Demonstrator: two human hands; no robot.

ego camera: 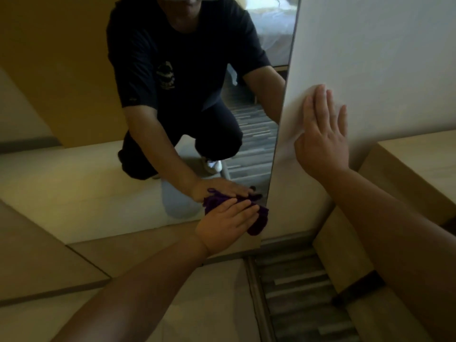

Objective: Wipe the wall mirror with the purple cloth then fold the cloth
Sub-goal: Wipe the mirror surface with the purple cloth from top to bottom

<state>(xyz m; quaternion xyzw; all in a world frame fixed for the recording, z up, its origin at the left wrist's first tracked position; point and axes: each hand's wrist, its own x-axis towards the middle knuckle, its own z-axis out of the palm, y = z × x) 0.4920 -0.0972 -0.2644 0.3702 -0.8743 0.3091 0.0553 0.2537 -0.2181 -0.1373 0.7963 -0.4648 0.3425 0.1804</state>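
Nearest you, at the bottom of the frame, your two forearms reach forward over pale flooring and a strip of striped carpet (303, 292) at lower centre-right.

Your left hand (227, 224), at lower centre, lies palm-down with the fingers (243, 209) stretched out close together, pressing the purple cloth (257, 222) flat against the wall mirror (81, 183) near its lower right corner. The cloth is bunched under your palm, and a loose fold hangs out past the fingertips toward the mirror's right edge.

That cloth looks soft, limp and light. It will likely crumple and slide with your palm instead of holding a shape, so keep broad, flat pressure on it while wiping. For the fold, take it by two corners or along one edge and let it hang open first. The glass is hard and smooth, and probably fragile, so press evenly.

Farther up on the right, your right hand (323, 134) rests open on the white wall (382, 45) just beside the mirror's edge, fingers extended and nearly together, gripping nothing.

Farthest back, the mirror reflects you crouching in a dark T-shirt. A pale chest print shows, but its lettering is too blurred to read.
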